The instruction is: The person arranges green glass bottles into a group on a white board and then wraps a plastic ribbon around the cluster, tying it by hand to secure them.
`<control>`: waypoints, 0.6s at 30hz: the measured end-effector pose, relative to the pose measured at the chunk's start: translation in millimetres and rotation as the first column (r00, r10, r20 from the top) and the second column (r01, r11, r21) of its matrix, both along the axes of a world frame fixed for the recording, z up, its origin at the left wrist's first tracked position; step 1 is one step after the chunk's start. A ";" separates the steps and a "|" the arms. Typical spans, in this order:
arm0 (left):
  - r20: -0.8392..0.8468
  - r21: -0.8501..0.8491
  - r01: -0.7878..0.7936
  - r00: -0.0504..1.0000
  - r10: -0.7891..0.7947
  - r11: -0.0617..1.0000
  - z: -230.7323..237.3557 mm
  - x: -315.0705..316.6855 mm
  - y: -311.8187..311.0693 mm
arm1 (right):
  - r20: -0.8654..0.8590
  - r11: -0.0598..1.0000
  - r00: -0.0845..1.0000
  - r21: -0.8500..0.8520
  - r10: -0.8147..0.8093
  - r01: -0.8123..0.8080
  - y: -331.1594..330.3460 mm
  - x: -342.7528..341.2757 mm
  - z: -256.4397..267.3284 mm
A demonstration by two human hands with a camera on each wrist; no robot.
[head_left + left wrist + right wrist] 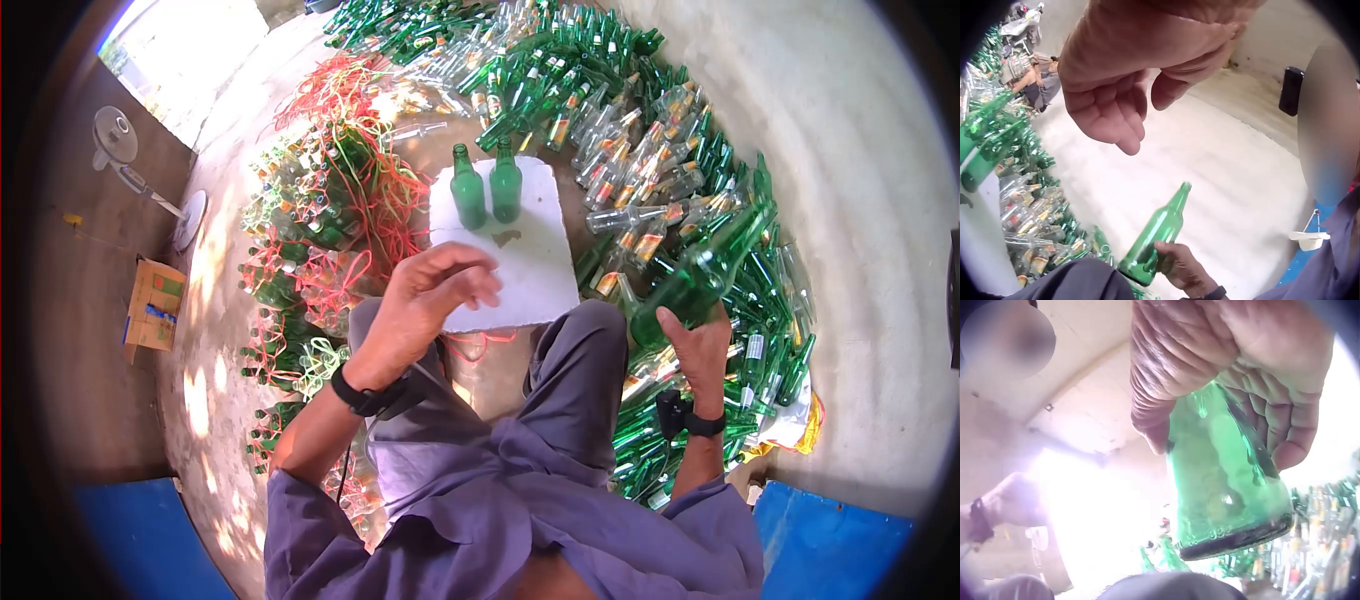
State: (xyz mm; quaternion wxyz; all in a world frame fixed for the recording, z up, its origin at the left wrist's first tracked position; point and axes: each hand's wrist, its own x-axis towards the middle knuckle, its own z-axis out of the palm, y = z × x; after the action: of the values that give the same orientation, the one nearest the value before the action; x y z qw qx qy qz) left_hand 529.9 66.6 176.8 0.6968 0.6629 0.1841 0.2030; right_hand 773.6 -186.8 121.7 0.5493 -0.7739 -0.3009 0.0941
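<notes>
My right hand grips a green glass bottle by its body, right of my knees, the neck slanting up and away. In the right wrist view the thumb and fingers wrap the bottle, its base tilted downward. My left hand hangs in the air over the near left part of a white board, fingers loosely bent, holding nothing; the left wrist view shows the same hand empty. Two green bottles stand upright side by side on the board.
Heaps of green and clear bottles curve from the back round to the right. At the left lie bundled bottles with red and green ties. A white fan and a cardboard box are farther left. Another person sits beyond the heap.
</notes>
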 end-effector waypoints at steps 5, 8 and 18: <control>0.109 0.016 0.036 0.993 -0.037 0.999 33.7 28.0 -16.2 | 0.323 0.980 0.925 -0.042 0.199 -0.196 57.3 -33.5 35.3; 0.143 0.061 -0.028 0.990 0.019 0.998 33.7 29.8 -15.7 | 0.438 0.951 0.845 -0.180 0.307 -0.253 89.0 -65.3 32.1; 0.049 0.062 -0.131 0.991 0.128 0.989 -21.6 3.6 14.9 | 0.158 0.786 0.785 -0.301 0.600 -0.540 157.9 -104.3 -14.0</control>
State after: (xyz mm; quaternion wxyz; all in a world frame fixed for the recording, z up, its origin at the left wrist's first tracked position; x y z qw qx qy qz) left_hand 533.5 81.5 155.2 0.6639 0.6672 0.2045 0.2687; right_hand 669.4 -28.9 107.7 0.3557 -0.7113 -0.5737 0.1961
